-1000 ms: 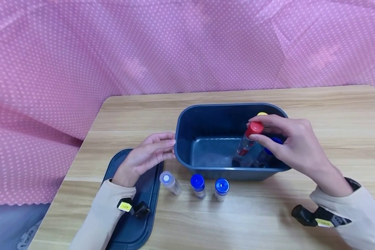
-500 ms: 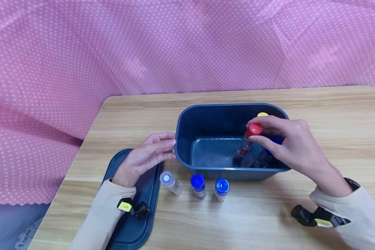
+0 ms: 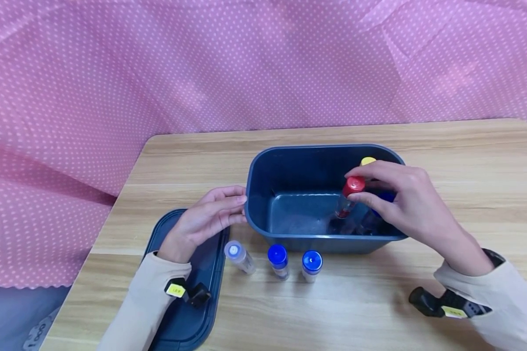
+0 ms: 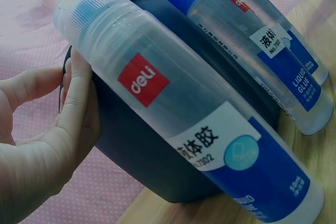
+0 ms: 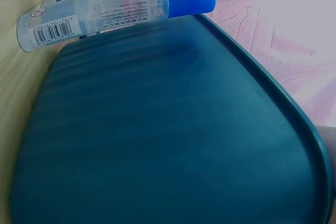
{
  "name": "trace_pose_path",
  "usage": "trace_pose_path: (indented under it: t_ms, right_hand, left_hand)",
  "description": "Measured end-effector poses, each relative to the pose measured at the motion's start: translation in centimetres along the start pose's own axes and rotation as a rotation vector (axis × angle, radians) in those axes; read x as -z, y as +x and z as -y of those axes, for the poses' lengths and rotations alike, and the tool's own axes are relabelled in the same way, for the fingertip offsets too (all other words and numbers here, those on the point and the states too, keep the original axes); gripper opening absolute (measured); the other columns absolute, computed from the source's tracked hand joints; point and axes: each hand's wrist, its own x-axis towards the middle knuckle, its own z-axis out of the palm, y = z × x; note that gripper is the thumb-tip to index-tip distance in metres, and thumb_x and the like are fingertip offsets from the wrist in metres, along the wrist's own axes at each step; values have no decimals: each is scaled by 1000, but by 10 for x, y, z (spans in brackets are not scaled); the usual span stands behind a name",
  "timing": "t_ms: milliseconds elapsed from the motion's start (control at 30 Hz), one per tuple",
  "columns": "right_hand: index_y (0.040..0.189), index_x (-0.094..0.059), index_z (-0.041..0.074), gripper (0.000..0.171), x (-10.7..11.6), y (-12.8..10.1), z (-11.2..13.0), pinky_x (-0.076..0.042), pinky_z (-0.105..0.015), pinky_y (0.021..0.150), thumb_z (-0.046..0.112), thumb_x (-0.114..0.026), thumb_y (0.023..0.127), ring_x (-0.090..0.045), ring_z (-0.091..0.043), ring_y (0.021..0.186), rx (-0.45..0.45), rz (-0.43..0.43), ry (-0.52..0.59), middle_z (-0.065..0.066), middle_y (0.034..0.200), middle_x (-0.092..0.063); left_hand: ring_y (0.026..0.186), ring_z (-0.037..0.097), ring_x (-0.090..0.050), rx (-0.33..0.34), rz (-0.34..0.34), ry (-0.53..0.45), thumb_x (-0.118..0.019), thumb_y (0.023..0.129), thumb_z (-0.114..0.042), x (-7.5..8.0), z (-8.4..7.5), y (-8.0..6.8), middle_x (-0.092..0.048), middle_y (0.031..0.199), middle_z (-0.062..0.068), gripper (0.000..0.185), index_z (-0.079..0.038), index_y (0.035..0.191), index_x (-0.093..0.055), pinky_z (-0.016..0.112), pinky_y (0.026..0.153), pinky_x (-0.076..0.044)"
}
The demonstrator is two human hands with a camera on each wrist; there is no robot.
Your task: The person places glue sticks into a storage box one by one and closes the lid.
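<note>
My right hand (image 3: 415, 204) reaches over the right end of a dark blue bin (image 3: 285, 239), pinching a clear bottle with a red cap (image 3: 354, 184) by its cap between thumb and forefinger. That bottle stands nearly upright inside the bin; whether its base touches the floor I cannot tell. Beside it, partly covered by the hand, are a blue-capped bottle (image 3: 371, 222) and a yellow cap (image 3: 368, 160). At the bin's left end my left hand (image 3: 206, 217) rests its fingertips and thumb against the outer wall and rim (image 4: 66, 59), fingers fairly straight.
In front of the bin stand a clear-capped glue bottle (image 3: 240, 257) and two blue-capped glue bottles (image 3: 278, 262) (image 3: 311, 266). A dark blue lid (image 3: 189, 324) lies under the left forearm. Pink dotted cloth (image 3: 263, 68) hangs behind the wooden table (image 3: 474, 146).
The red-capped bottle has shifted slightly left and down in the bin, with my right hand following. The left hand, bin and glue bottles in front have stayed put.
</note>
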Motion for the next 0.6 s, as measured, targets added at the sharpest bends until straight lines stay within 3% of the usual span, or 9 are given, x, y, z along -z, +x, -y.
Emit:
trace_pose_path:
  t_ms: [300, 600]
  right_hand:
    - [105, -70, 3, 40, -1, -2, 0, -42, 0, 83, -3, -83, 68, -71, -20, 85, -11, 62, -49, -6, 96, -72]
    - [103, -71, 4, 38, -2, -2, -1, -37, 3, 83, -3, -83, 68, -72, -23, 85, -5, 70, -82, -6, 94, -73]
  left_hand:
    - [87, 14, -67, 0, -3, -9, -47, 99, 0, -2, -1, 0, -68, 98, 5, 20, -4, 111, -62, 26, 83, -57]
    - [88, 14, -67, 1, -4, -11, -47, 99, 0, -1, -1, 0, -68, 98, 5, 20, -3, 111, -62, 27, 84, -57]
